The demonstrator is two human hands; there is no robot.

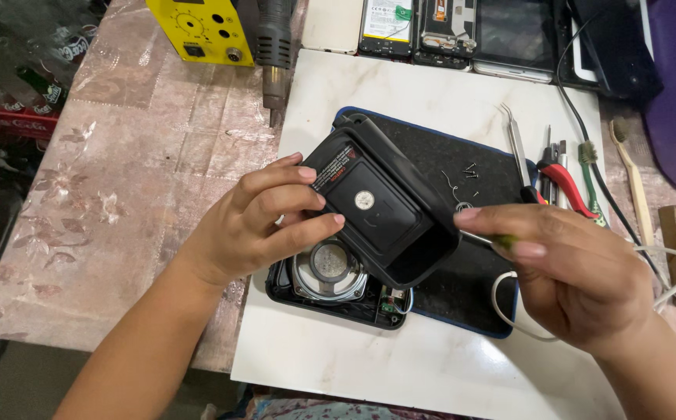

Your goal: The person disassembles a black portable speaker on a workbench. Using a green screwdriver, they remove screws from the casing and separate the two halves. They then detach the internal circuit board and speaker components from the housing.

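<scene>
My left hand (256, 222) grips the black plastic back cover (380, 206) of a small speaker, tilted up off its base. Under the cover lies the open base (330, 288), with a round silver speaker driver (330, 268) and a small circuit board showing. My right hand (579, 268) pinches a thin screwdriver with a green handle (489, 239), its tip at the cover's right edge. Both sit over a black work mat (470, 288) on a white marble slab (400, 365).
Loose screws (470, 171) lie on the mat. Tweezers (518, 148), red-handled cutters (567, 187), a toothbrush (633, 179) and a white cable (664, 288) are at the right. A yellow heat station (198, 31) with its nozzle (275, 54) and opened phones (447, 27) stand behind.
</scene>
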